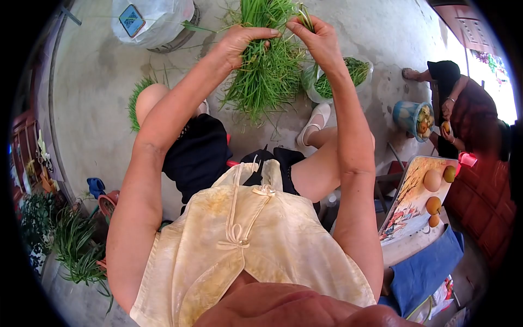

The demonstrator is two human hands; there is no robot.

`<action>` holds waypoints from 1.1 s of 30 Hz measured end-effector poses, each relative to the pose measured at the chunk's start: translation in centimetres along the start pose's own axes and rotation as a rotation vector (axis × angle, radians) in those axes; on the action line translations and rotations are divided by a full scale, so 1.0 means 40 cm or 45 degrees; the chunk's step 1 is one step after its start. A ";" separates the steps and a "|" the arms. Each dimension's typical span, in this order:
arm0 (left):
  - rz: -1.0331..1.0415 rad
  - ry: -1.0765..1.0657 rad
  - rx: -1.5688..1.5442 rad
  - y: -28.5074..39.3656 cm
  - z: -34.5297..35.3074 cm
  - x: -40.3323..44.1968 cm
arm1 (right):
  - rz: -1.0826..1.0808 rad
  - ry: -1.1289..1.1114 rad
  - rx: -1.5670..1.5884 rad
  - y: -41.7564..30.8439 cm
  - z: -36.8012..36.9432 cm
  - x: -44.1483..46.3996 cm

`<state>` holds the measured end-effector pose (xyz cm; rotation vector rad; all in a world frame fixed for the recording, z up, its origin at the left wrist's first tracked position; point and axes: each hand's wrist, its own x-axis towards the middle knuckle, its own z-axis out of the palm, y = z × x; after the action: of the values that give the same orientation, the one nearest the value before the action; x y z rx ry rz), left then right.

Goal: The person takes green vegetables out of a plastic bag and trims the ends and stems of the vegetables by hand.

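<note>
Long green grass-like stalks (261, 76) lie in a heap on the concrete floor in front of my knees. Over the left side of this heap is my left hand (239, 44), its thumb stretched toward the right and a thin stalk near its fingers; whether it grips any is unclear. My right hand (317, 41) is closed on a few stalks (305, 17), pinched between thumb and fingers above the heap's right side. Below my right wrist, a clear plastic bag (311, 90) holds more green stalks (355, 71).
A phone (132, 20) rests on a white-covered container (158, 24). At right, a seated person (463, 103) holds a fruit beside a blue bucket (406, 115). Round fruits lie on a patterned board (417, 191). Potted plants (79, 245) stand at lower left.
</note>
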<state>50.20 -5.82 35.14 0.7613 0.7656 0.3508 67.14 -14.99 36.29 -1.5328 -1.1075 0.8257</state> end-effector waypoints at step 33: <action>-0.042 0.061 -0.018 -0.006 0.016 0.002 | 0.277 -0.007 0.217 -0.016 0.029 -0.002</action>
<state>50.70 -6.25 35.24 0.7282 0.8190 0.3455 65.92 -14.65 36.66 -1.5236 -0.8599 1.0449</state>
